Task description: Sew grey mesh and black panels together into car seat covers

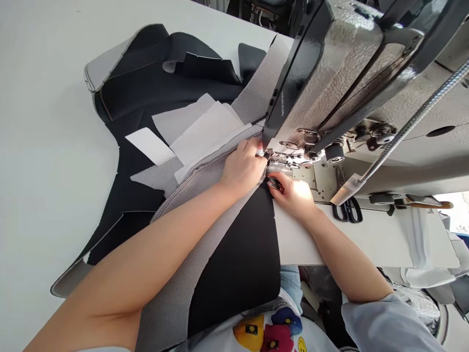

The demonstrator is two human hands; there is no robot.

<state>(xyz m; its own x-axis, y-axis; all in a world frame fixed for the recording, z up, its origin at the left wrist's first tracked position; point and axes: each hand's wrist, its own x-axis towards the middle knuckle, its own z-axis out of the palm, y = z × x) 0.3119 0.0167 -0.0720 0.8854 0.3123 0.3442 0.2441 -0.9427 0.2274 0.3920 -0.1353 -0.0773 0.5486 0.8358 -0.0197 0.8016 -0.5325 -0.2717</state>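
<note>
My left hand rests on the grey mesh fabric strip right beside the needle area of the sewing machine. Its fingers are bent and closed on the fabric, with the tips partly hidden by the machine head. Just right of the presser foot, my right hand pinches a small dark metal tool at the fabric's edge; the fingers cover most of it. The grey strip is joined to a large black fabric piece, which hangs toward my lap and spreads across the table to the left.
White paper-like pieces lie on the fabric left of the machine. Black-handled scissors lie on the right, near a braided metal hose with a pale tip. More folded black fabric covers part of the white table.
</note>
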